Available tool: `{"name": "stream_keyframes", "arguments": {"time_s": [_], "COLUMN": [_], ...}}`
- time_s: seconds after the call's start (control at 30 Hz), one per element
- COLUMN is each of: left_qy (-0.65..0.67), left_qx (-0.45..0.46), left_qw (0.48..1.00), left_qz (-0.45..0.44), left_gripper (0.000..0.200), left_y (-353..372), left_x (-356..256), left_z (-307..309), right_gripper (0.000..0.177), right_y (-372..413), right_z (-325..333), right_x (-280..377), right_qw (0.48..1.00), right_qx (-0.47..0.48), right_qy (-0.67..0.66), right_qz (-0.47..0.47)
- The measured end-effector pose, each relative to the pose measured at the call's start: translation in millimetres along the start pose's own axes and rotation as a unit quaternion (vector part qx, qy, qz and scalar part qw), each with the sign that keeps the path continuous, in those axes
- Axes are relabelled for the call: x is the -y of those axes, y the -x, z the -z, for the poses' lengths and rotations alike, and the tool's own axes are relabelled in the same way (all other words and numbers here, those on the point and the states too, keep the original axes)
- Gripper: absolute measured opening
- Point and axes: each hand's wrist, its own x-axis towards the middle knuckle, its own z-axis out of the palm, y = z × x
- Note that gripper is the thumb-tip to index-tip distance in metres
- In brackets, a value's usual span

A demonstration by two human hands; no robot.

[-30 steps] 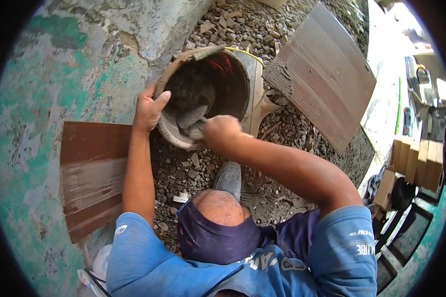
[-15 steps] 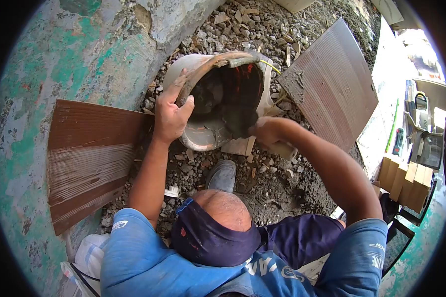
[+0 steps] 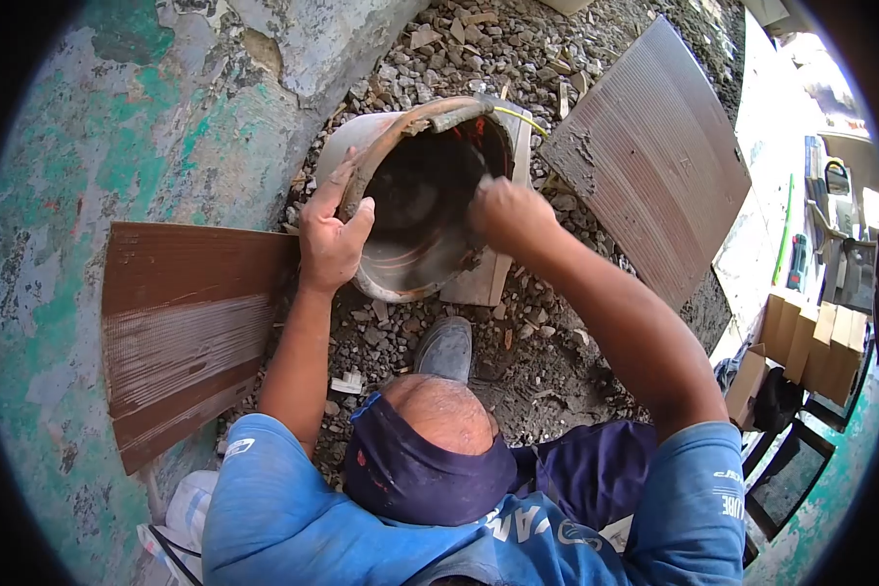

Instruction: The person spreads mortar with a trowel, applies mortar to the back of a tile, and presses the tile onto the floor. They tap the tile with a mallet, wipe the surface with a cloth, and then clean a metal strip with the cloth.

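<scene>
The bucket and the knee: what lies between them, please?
In the head view, gravel, a slab's corner and a shoe lie between the bucket and the knee.

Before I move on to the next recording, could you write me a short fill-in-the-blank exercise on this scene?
1. The right hand is at one side of the mouth of the bucket, while the opposite part of its rim is gripped by the ____ hand.
2. Both sleeves of the person's shirt are ____.
3. The brown panel leans against the peeling ____.
4. The visible shoe is ____ in colour.

Missing words: left; blue; wall; gray.
</scene>
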Motion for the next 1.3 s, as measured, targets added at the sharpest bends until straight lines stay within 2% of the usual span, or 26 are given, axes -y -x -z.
{"name": "stream_keyframes", "arguments": {"time_s": [0.03, 0.07, 0.13, 0.2, 0.27, 0.5, 0.57, 0.6, 0.7, 0.8, 0.83, 0.87, 0.93, 0.97, 1.0, 1.07, 1.1, 1.13, 1.2, 1.3], "left_qy": [0.000, 0.004, 0.008, 0.005, 0.005, 0.041, 0.042, 0.043, 0.034, 0.065, 0.064, 0.061, 0.079, 0.077, 0.076, 0.097, 0.095, 0.104, 0.114, 0.133], "left_qx": [0.001, 0.006, 0.014, 0.004, 0.005, -0.001, 0.001, 0.002, 0.004, -0.012, -0.030, -0.030, -0.040, -0.054, -0.054, -0.071, -0.074, -0.079, -0.088, -0.085], "left_qw": [1.000, 1.000, 1.000, 1.000, 1.000, 0.999, 0.999, 0.999, 0.999, 0.998, 0.997, 0.998, 0.996, 0.995, 0.995, 0.992, 0.992, 0.990, 0.988, 0.986], "left_qz": [-0.001, -0.004, -0.004, -0.019, -0.022, -0.031, -0.026, -0.024, -0.039, -0.012, 0.012, 0.008, 0.021, 0.025, 0.024, 0.047, 0.048, 0.051, 0.052, 0.052], "left_gripper": [0.051, 0.051, 0.051, 0.051, 0.051, 0.052, 0.052, 0.052, 0.053, 0.052, 0.051, 0.051, 0.050, 0.047, 0.047, 0.045, 0.045, 0.044, 0.042, 0.043], "left_y": [0.2, 0.6, 0.6, 0.8, 0.6, -0.7, 3.1, 4.6, 7.3, 16.6, 20.3, 20.8, 25.0, 27.8, 29.9, 30.5, 30.9, 30.0, 28.3, 21.8], "left_x": [-0.5, -1.0, -1.5, -1.8, -2.6, -1.9, -5.2, -6.7, -5.8, 3.6, 5.0, 6.5, 9.9, 15.2, 19.3, 22.5, 22.3, 22.2, 20.9, 21.7], "left_z": [-0.5, -0.5, 0.0, 1.6, 1.5, 1.2, -1.4, -2.2, 0.4, 9.8, 13.4, 17.6, 27.8, 31.8, 36.0, 42.8, 43.1, 42.0, 40.8, 40.9], "right_gripper": [0.021, 0.021, 0.020, 0.022, 0.022, 0.024, 0.026, 0.026, 0.025, 0.027, 0.029, 0.029, 0.030, 0.030, 0.030, 0.028, 0.025, 0.025, 0.024, 0.022], "right_y": [-8.1, -14.8, -23.5, -19.3, -16.3, -10.6, -9.6, -12.7, -13.0, -6.3, 0.6, 2.8, 10.0, 18.3, 23.3, 29.7, 35.2, 37.1, 36.1, 26.7], "right_z": [10.1, 9.3, 3.9, 2.0, 1.4, -17.1, -25.2, -33.1, -42.1, -36.0, -31.4, -33.8, -42.7, -39.7, -43.8, -50.5, -51.6, -51.6, -40.9, -36.1], "right_x": [3.6, 7.8, 18.1, 26.2, 27.1, 23.5, 22.3, 19.7, 20.0, 32.2, 33.3, 36.7, 46.4, 48.8, 48.7, 46.9, 45.7, 43.6, 40.3, 36.4], "right_qw": [0.998, 0.998, 0.990, 0.989, 0.989, 0.986, 0.977, 0.977, 0.936, 0.934, 0.961, 0.962, 0.978, 0.983, 0.984, 0.990, 0.991, 0.991, 0.997, 0.998], "right_qx": [0.020, 0.020, 0.042, 0.071, 0.120, 0.159, 0.183, 0.182, 0.200, 0.214, 0.208, 0.204, 0.165, 0.120, 0.118, 0.020, -0.018, -0.016, -0.039, -0.054], "right_qy": [0.022, 0.021, 0.040, 0.051, 0.048, 0.049, 0.042, 0.040, 0.113, 0.093, -0.015, -0.016, -0.104, -0.104, -0.103, -0.064, -0.071, -0.073, -0.047, -0.027], "right_qz": [-0.054, -0.055, -0.128, -0.119, -0.074, 0.015, 0.099, 0.099, 0.265, 0.271, 0.182, 0.184, 0.078, 0.088, 0.089, 0.127, 0.113, 0.115, 0.041, 0.028]}}
